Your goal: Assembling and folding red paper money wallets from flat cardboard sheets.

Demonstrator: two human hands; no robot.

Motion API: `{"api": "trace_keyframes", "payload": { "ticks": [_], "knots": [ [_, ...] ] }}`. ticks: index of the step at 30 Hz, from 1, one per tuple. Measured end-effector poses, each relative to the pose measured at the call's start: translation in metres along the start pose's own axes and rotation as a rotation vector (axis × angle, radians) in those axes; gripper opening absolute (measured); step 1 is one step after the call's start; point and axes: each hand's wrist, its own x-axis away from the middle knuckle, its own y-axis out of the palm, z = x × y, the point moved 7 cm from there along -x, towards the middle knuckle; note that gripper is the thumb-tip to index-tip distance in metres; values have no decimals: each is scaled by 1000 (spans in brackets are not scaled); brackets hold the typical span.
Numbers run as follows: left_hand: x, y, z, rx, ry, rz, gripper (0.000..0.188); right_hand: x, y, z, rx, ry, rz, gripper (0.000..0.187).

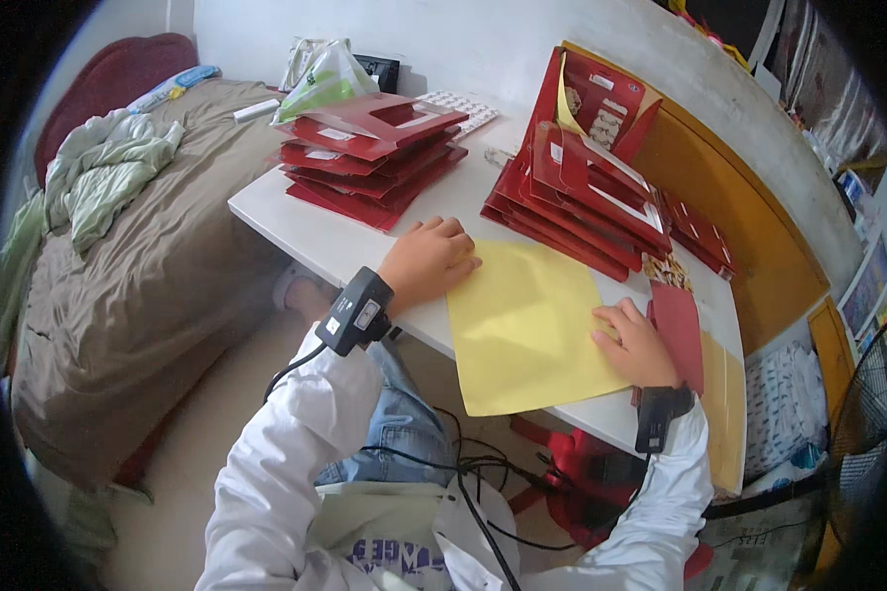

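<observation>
A yellow sheet (527,330) of paper or thin card lies in front of me, partly on the white table (419,320), its near part hanging over the front edge. My left hand (431,258) has its fingers curled at the sheet's upper left edge, fingertips touching it. At the right edge, my right hand (641,345) grips the sheet with bent fingers, thumb on top. What lies under the fingers is hidden. Beyond the hands stand a left stack of dark red folded card boxes with cut-out windows (365,163) and a right stack of similar red boxes (572,207).
Farther back stands an upright red box (601,103) with yellow lining. A red card piece (675,330) and a tan sheet (724,414) lie at the right. A bed (158,266) is on the left, a fan (867,424) at far right. Cables (488,463) hang below the table.
</observation>
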Motion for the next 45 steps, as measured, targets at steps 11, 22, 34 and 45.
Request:
{"api": "trace_keyframes", "payload": {
  "ticks": [11, 22, 34, 45],
  "knots": [
    [2, 0, 2, 49, -3, 2, 21, 3, 0, -9, 89, -51, 10, 30],
    [0, 0, 1, 3, 5, 5, 23, 2, -1, -6, 28, -22, 7, 30],
    [2, -3, 3, -13, 6, 10, 24, 3, 0, -4, -4, 24, -3, 31],
    [2, 2, 0, -2, -8, -26, 22, 4, -3, -9, 45, -34, 20, 31]
  ]
}}
